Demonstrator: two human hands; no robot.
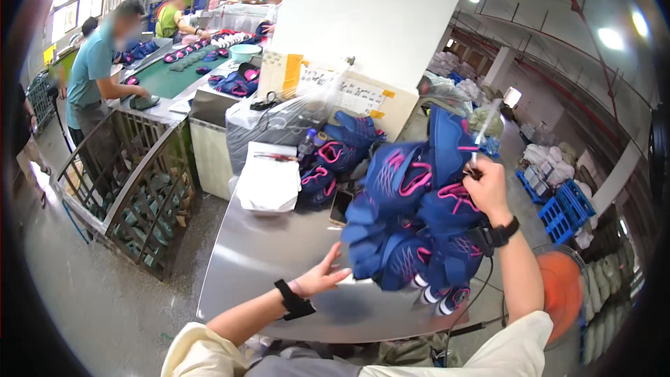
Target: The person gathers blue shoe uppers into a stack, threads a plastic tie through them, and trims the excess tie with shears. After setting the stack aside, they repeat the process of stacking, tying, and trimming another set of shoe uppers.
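A large bunch of navy shoe uppers (398, 188) with pink linings and laces is piled up at the right side of the metal table (258, 258). My right hand (487, 187) is closed at the bunch's upper right, pinching a thin pale strip (481, 131) that sticks up, blurred; a small dark bit shows at the fingertips. Whether the strip is tied to the uppers I cannot tell. My left hand (324, 276) is open, fingers apart, just left of the bunch's lower edge. White shoe parts (433, 293) peep out beneath.
Behind lie more navy uppers (342, 150), a white paper stack (269, 185) with pens, a phone (340, 207) and a plastic-covered bin (279, 122). A metal cage cart (150, 202) stands left. Several people work at a green conveyor (178, 77). An orange round object (558, 286) is at right.
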